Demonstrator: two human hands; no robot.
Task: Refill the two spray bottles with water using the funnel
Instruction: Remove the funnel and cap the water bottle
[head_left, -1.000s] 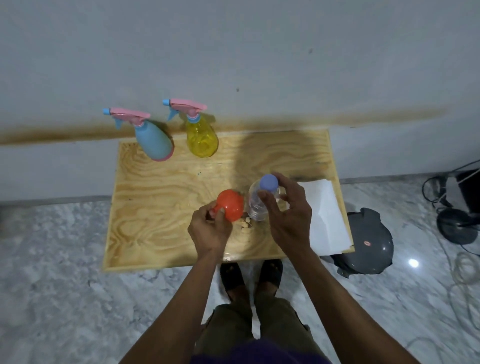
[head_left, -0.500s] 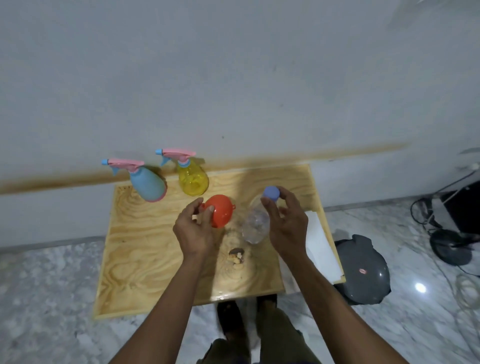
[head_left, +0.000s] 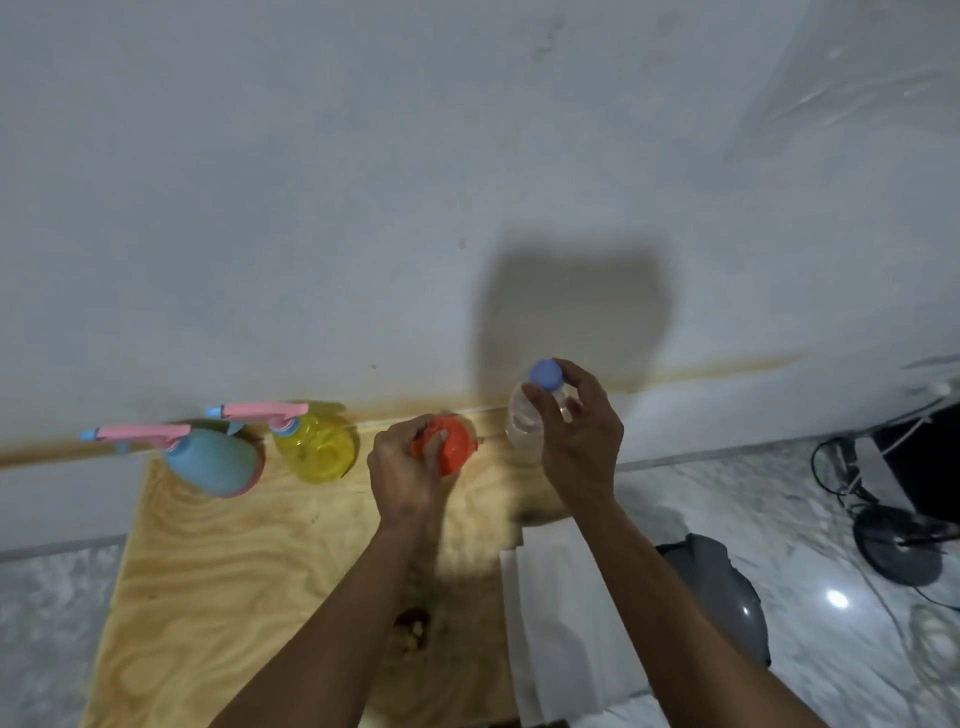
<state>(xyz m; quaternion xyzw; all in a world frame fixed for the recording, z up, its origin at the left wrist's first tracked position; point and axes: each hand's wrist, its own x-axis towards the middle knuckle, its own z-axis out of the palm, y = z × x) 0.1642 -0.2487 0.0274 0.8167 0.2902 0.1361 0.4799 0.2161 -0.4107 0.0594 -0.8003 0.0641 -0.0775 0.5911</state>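
A blue spray bottle (head_left: 213, 461) and a yellow spray bottle (head_left: 317, 447), both with pink trigger heads screwed on, stand at the back left of the wooden table (head_left: 218, 582). My left hand (head_left: 408, 475) grips an orange funnel (head_left: 452, 449), lifted above the table just right of the yellow bottle. My right hand (head_left: 576, 431) holds a clear water bottle (head_left: 524, 423) by its neck, fingers pinching around the blue cap (head_left: 545, 374). The bottle is raised near the wall.
White paper sheets (head_left: 561, 623) lie at the table's right edge. A small brown knot or crumb patch (head_left: 413, 626) marks the wood near me. On the marble floor to the right sit a grey round object (head_left: 727, 597) and black cables with a stand (head_left: 893, 535).
Both hands rose and moved toward the wall, carrying the funnel and the water bottle up off the table. The camera tilted upward, showing more wall.
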